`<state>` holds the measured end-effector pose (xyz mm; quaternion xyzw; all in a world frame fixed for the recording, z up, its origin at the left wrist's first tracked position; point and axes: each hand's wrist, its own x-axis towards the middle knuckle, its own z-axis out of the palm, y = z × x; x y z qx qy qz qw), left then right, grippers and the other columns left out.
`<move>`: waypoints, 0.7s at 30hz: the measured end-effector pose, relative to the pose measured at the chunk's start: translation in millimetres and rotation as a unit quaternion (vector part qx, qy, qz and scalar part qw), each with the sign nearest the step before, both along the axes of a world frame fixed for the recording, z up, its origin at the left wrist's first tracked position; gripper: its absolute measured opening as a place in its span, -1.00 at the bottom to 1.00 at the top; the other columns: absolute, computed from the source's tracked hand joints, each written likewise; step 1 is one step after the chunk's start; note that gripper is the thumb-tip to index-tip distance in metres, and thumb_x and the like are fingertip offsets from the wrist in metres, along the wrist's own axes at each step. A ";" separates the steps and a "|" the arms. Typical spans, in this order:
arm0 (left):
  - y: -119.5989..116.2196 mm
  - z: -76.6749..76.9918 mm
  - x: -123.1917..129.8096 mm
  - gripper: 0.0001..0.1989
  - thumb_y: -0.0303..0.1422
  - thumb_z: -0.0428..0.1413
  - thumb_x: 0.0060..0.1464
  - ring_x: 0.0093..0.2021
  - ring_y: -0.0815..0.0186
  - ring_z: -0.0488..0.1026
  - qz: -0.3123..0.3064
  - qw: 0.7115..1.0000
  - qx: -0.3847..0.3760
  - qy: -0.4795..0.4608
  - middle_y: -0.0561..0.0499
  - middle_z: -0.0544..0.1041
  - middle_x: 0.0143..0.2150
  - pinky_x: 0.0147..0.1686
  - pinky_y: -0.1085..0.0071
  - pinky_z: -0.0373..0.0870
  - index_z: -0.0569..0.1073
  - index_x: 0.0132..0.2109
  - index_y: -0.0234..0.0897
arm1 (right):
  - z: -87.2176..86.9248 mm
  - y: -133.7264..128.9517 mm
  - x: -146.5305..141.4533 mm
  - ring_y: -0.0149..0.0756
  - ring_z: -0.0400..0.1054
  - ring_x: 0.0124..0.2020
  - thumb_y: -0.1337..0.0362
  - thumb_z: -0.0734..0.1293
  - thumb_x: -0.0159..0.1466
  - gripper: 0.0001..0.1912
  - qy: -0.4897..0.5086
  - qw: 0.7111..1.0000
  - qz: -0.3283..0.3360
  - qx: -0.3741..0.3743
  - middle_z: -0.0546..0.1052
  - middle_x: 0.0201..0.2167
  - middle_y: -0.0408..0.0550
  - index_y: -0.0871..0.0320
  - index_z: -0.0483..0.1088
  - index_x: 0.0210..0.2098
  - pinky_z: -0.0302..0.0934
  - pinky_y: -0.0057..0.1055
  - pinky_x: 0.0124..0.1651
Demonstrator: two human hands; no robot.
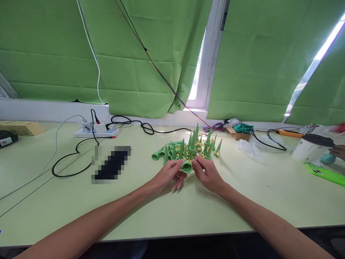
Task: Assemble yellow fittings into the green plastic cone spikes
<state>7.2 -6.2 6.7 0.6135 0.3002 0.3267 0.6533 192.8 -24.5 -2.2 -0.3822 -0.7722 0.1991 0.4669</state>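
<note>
Between my hands is a green plastic cone [187, 167], its hollow round end turned toward me. My left hand [172, 172] grips this cone between thumb and fingers. At the cone's right side, my right hand [207, 174] has its thumb and index finger pinched together; what sits in the pinch is too small to make out. Just beyond my hands, several matching green cones [192, 144] stand point up, with small yellowish pieces [199, 146] scattered among them. More green cones [159, 154] lie on their sides at the left of the group.
A power strip [94, 131] with cables lies at the back left, near a pixelated dark object [113, 163]. At right are plastic bags [250, 149], a small cardboard box [238, 133], a lidded cup [311, 148], a bright green phone case [326, 174] and another person's hand [338, 151].
</note>
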 end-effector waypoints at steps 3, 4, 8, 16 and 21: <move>-0.2 0.4 -0.6 -0.47 0.10 0.05 0.19 -0.69 0.44 0.32 -0.006 1.000 0.006 0.005 0.04 0.38 -0.58 -0.75 0.53 0.16 0.35 -0.40 -0.34 | -0.2 -0.3 0.0 -0.39 0.05 -0.59 0.12 0.08 0.46 -0.62 -0.003 1.000 0.001 0.001 0.21 -0.64 -0.24 0.07 0.06 -0.48 -0.01 -0.40 -0.46; -0.4 0.6 -0.9 -0.47 0.09 0.05 0.19 -0.69 0.43 0.32 -0.007 1.000 0.010 0.006 0.05 0.38 -0.59 -0.75 0.52 0.16 0.35 -0.39 -0.34 | -0.2 -0.4 -0.1 -0.39 0.04 -0.59 0.12 0.07 0.46 -0.62 -0.004 1.000 0.001 0.002 0.21 -0.64 -0.23 0.07 0.06 -0.48 -0.01 -0.40 -0.46; -1.6 1.4 -2.5 -0.50 0.08 0.04 0.21 -0.69 0.43 0.30 -0.003 0.999 0.039 0.016 0.08 0.35 -0.61 -0.73 0.52 0.15 0.34 -0.36 -0.32 | -0.1 -0.3 -0.7 -0.39 0.04 -0.58 0.14 0.07 0.47 -0.62 -0.004 1.000 0.007 0.011 0.20 -0.63 -0.23 0.07 0.05 -0.48 -0.01 -0.39 -0.45; -5.8 4.7 -7.3 -0.59 0.00 0.05 0.24 -0.68 0.47 0.20 0.047 0.983 0.158 0.079 0.18 0.26 -0.67 -0.64 0.53 0.07 0.26 -0.35 -0.25 | -1.3 0.7 -1.4 -0.40 0.03 -0.58 0.09 0.05 0.47 -0.57 -0.022 1.000 0.001 -0.001 0.18 -0.63 -0.23 0.07 0.02 -0.51 -0.02 -0.39 -0.45; -4.1 2.2 -8.0 -0.65 -0.12 0.06 0.25 -0.59 0.46 0.15 0.077 0.956 0.256 0.122 0.17 0.19 -0.59 -0.59 0.51 0.07 0.19 -0.37 -0.24 | -3.6 4.1 -0.6 -0.40 0.03 -0.58 0.06 0.05 0.47 -0.55 -0.035 0.999 0.000 -0.036 0.18 -0.66 -0.24 0.08 0.02 -0.52 -0.04 -0.39 -0.46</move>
